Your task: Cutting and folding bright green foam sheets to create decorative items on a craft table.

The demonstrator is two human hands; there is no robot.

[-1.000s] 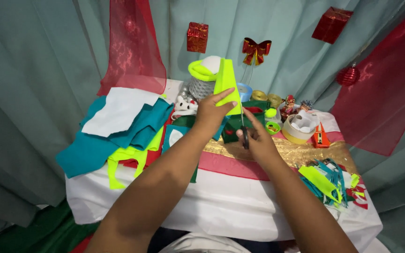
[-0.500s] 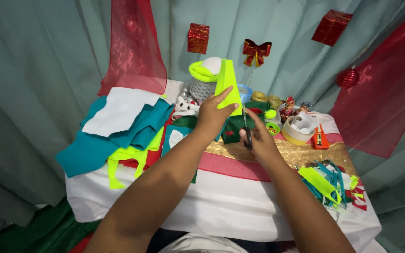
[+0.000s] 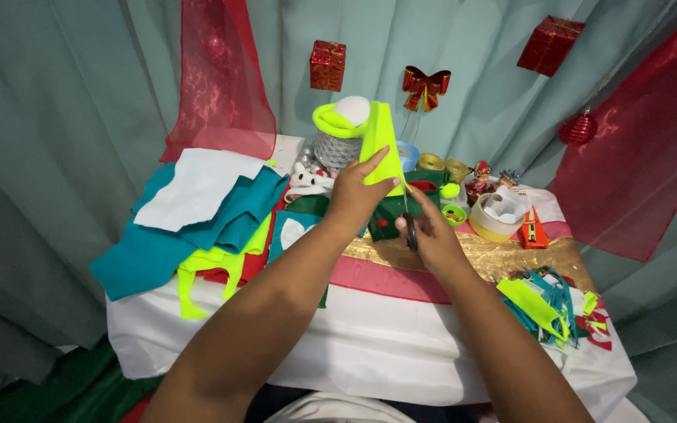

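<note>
Table [image 3: 370, 352] layout around the raised felt strip [image 3: 379, 141]

The felt sheets [image 3: 197, 211] lie left of the strip; the tape roll [image 3: 497, 215] sits to its right, and the scrap pile [image 3: 550, 305] right and nearer the person. Behind the strip stands the mesh cylinder [image 3: 337, 149]. Just right of the strip, the scissors [image 3: 409, 223] point up at it.

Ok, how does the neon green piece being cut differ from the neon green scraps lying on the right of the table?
The green piece is held upright in the left hand, tall and tapered; the green scraps lie flat on the table, untouched. The piece stands alone at the scissors in the right hand; the scraps mix with teal strips. Both are neon green.
</note>
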